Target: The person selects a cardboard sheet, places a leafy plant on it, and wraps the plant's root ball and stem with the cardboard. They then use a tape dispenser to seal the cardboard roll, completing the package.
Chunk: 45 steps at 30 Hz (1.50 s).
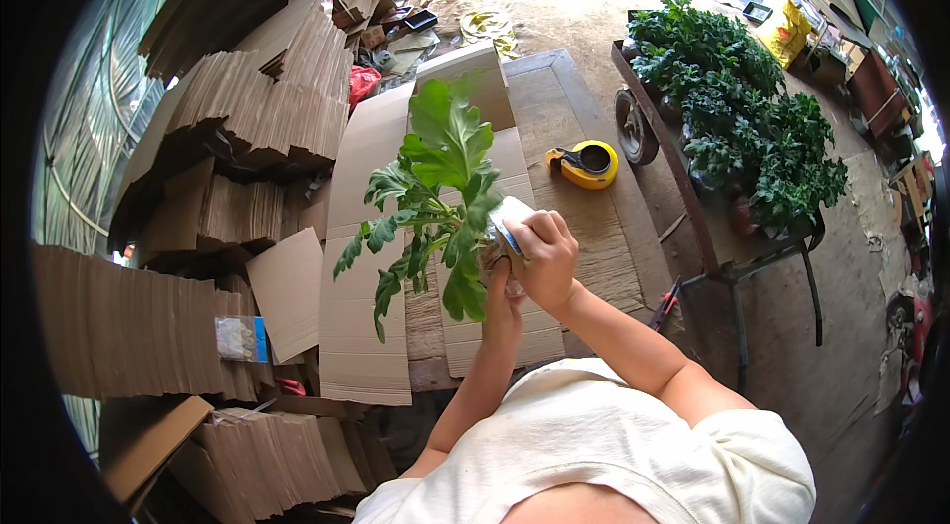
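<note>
A leafy green plant (453, 205), its root ball in clear plastic wrap, is held tilted over the table, leaves pointing left. My left hand (505, 301) grips the wrapped root ball from below, partly hidden behind it. My right hand (545, 253) has its fingers closed on a white plastic piece with a blue edge (512, 216), at the wrapped root ball. Beneath the plant, flattened cardboard (364, 346) lies on the wooden table (594, 249). A yellow tape dispenser (590, 164) sits on the table beyond my right hand.
Stacks of folded cardboard (126, 316) line the left side. At the right stands a metal cart (668, 190) loaded with similar leafy plants (712, 79). Scissors (666, 303) lie by the table's right edge. A yellow sack (787, 34) is at the back right.
</note>
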Tool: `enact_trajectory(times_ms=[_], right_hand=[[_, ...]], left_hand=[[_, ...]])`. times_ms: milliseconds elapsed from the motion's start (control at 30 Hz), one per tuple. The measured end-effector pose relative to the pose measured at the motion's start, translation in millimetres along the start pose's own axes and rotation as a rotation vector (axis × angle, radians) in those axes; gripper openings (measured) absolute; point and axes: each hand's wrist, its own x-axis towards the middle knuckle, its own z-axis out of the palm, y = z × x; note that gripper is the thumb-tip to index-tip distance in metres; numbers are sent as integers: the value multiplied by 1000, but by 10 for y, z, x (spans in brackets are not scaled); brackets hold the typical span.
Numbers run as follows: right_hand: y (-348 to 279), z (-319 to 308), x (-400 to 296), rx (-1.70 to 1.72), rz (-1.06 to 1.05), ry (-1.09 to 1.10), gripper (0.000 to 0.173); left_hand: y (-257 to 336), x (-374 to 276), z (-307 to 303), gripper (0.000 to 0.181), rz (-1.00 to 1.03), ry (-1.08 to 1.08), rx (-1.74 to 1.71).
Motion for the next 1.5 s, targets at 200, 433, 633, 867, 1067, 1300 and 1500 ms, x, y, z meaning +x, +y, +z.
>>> enact_trajectory(times_ms=[200,433,633,867,1067,1300,1500], right_hand=[[-48,-45,20,27,-6,-9,30],[-93,-89,39,50,-13,14,30],[-117,-114,43,80,-34,32,30],[-117,-138,24,82,-45,26,31],[-120,-141,6,90,-44,22,31],[-131,-156,3,97,-47,12,31],[-136,-154,-12,120,-50,-7,32]], left_hand=[[-35,57,-84,43,58,-74,18],[8,3,25,41,62,-53,-28],[-51,74,-49,27,111,-70,-43],[-111,110,-90,34,86,-46,-87],[-172,143,-161,38,62,-38,-107],[-155,127,-130,42,90,-66,-122],[-197,164,-179,41,63,-81,-203]])
